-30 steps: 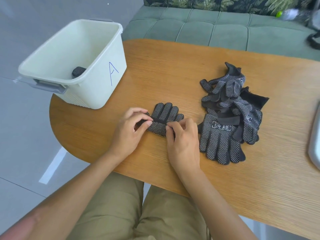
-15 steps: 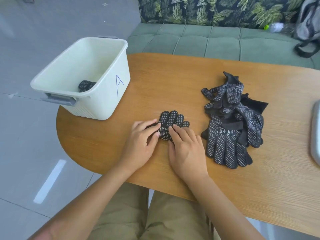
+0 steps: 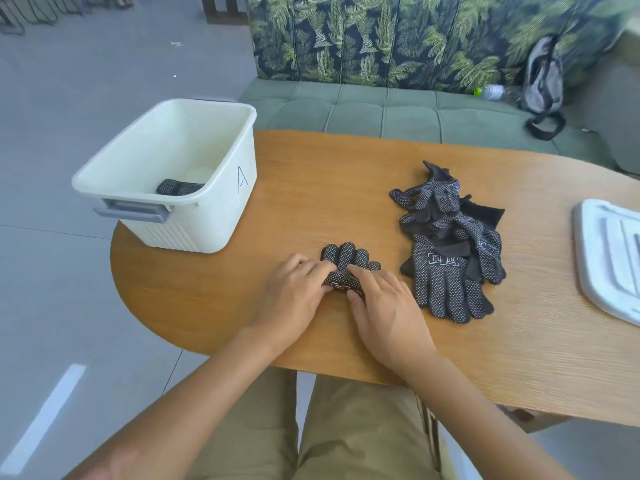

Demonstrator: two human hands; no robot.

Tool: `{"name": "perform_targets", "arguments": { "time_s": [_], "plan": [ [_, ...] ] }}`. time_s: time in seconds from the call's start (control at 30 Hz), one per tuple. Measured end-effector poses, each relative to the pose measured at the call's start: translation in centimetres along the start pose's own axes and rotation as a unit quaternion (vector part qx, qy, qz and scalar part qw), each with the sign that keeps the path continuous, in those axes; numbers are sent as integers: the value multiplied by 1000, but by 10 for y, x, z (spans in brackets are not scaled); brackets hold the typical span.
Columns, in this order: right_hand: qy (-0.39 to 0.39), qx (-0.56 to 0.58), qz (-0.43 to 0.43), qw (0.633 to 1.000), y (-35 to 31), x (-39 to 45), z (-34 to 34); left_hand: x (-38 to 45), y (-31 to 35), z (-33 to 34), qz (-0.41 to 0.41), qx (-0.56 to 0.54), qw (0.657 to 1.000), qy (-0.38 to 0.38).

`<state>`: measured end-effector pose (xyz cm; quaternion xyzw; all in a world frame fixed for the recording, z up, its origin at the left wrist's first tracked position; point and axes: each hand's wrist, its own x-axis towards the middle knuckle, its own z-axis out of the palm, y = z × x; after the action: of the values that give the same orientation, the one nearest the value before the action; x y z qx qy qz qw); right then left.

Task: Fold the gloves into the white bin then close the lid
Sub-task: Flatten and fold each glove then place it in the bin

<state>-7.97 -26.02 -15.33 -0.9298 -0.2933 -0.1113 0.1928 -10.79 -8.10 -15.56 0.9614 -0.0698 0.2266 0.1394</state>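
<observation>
Glove (image 3: 348, 268) lies half folded on the surface (image 3: 311, 188), just right of the bin (image 3: 194, 230) and nearer the person. The left hand (image 3: 294, 292) and right hand (image 3: 384, 306) both press on its folded part, fingers mostly straight and close together, the glove's own fingers poking out beyond them. A pile of gloves (image 3: 450, 244) sits further right of the bin, the lid (image 3: 609, 258) further right again. One folded glove (image 3: 178, 187) lies inside the bin
</observation>
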Motion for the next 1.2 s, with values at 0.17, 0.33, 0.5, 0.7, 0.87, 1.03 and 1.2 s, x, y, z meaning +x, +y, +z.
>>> {"name": "perform_targets", "arguments": {
  "time_s": [0.17,0.33,0.5,0.7,0.87,1.03,1.2],
  "plan": [
    [-9,58,59,997,4,10,-8,10,-1,-4,-60,-77,995,-21],
    [0,126,127,984,1,26,-9,41,-10,-7,-110,-125,976,-139],
    [-6,127,192,973,-3,42,-10,72,-21,-14,-87,-125,968,-201],
    [-67,68,237,967,7,60,-12,94,-26,-4,-67,-102,959,-254],
    [-162,77,257,950,16,81,-26,112,-26,3,-70,-114,935,-329],
    [-224,54,240,943,14,97,-24,125,-28,7,-59,-112,916,-380],
    [-271,45,226,935,15,107,-19,128,-33,7,-76,-136,903,-401]
  ]
}}
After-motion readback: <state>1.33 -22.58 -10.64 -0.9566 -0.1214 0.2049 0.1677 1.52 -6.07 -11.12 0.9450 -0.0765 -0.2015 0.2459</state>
